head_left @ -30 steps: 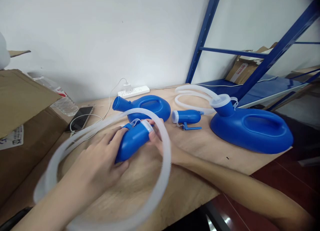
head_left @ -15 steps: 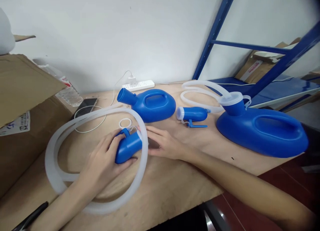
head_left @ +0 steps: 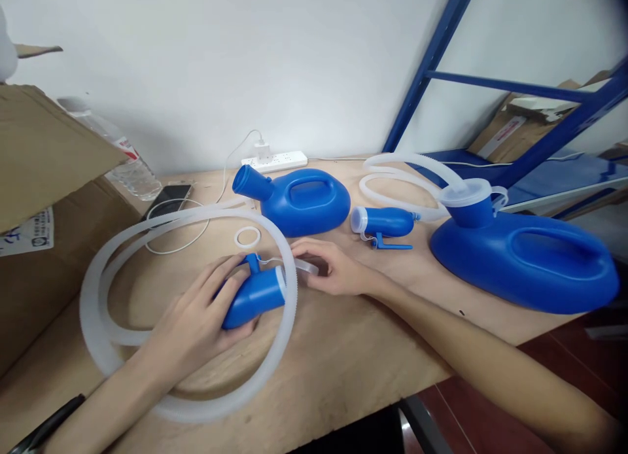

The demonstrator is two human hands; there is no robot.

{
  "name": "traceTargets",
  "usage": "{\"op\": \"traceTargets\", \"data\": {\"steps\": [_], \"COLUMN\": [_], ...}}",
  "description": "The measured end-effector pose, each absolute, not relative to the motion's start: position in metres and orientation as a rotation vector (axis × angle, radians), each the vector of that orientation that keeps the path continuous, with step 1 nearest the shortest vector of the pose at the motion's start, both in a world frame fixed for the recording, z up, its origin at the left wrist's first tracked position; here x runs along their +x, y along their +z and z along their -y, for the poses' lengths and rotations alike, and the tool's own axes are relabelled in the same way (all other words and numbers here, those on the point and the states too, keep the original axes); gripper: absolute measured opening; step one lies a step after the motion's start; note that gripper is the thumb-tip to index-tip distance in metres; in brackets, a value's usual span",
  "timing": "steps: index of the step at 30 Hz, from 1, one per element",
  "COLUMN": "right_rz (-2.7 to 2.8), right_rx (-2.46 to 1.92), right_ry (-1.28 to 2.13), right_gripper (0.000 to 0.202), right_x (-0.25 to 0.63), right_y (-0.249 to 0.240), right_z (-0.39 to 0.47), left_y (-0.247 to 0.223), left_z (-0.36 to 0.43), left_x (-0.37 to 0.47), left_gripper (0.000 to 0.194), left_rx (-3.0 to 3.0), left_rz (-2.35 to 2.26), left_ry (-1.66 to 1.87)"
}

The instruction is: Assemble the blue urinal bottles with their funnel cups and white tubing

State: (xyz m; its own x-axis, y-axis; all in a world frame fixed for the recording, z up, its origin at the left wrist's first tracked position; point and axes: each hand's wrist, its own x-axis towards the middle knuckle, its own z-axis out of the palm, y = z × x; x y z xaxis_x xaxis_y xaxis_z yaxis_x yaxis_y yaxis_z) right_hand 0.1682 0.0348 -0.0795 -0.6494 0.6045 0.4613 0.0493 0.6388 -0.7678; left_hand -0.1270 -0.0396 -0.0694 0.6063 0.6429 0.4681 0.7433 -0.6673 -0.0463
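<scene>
Left hand: the left hand point(head_left: 196, 320) is curled round the small blue funnel piece point(head_left: 254, 296), fingers wrapped over its rear half and pressing it to the worktop point(head_left: 353, 362)
Right hand: the right hand point(head_left: 333, 271) is pinching the translucent cap strap point(head_left: 304, 265) between thumb and fingertips, just beside the funnel's mouth
Funnel piece: smooth, glossy blue plastic, tapered and rounded, lying on its side near the worktop's middle, wide mouth towards the right hand; a short blue tab stands up from its top
Ribbed hose: the white corrugated hose point(head_left: 289, 313) is soft, milky plastic with fine ridges, lying in a big loop that rings the funnel and the left hand
Loose ring: a thin white ring point(head_left: 246, 237) lies flat just behind the funnel
Near bottle: a flat blue handled bottle point(head_left: 300, 199) with an angled neck stands toward the back edge
Second funnel: another blue funnel piece point(head_left: 383, 222) lies right of it, joined to a second white hose point(head_left: 392, 179)
Large bottle: a bigger blue bottle point(head_left: 524, 261) with a translucent cap sits at the right edge
Back edge: white power strip point(head_left: 275, 161), dark phone point(head_left: 167, 197), clear water bottle point(head_left: 118, 163)
Cut off: a cardboard box point(head_left: 44, 179) runs out of the frame on the left
Hard to make out: the funnel's rear end is hidden under the left palm; how the strap meets the funnel is blurred
</scene>
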Motion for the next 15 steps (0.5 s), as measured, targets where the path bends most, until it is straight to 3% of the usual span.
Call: {"op": "traceTargets", "data": {"steps": [3,11,15], "right_rz": [2.092,1.819,1.629], "right_rx": [-0.546,-0.659,-0.718], "right_ry": [1.133,1.699,1.806], "right_gripper": [0.032,0.034,0.038], "right_x": [0.165,0.149,0.141], "right_y": [-0.074,-0.077,-0.084], "right_z": [-0.03,-0.023,-0.022], "left_y": [-0.067,-0.064,-0.065], "left_z": [0.044,0.055,0.057], "left_x": [-0.123,-0.112,-0.111], "left_gripper": [0.051,0.048,0.05], "left_rx": [-2.617,-2.668,-2.643], "left_rz": [1.008,0.87,0.889], "left_ry": [-0.622,-0.558,-0.556]}}
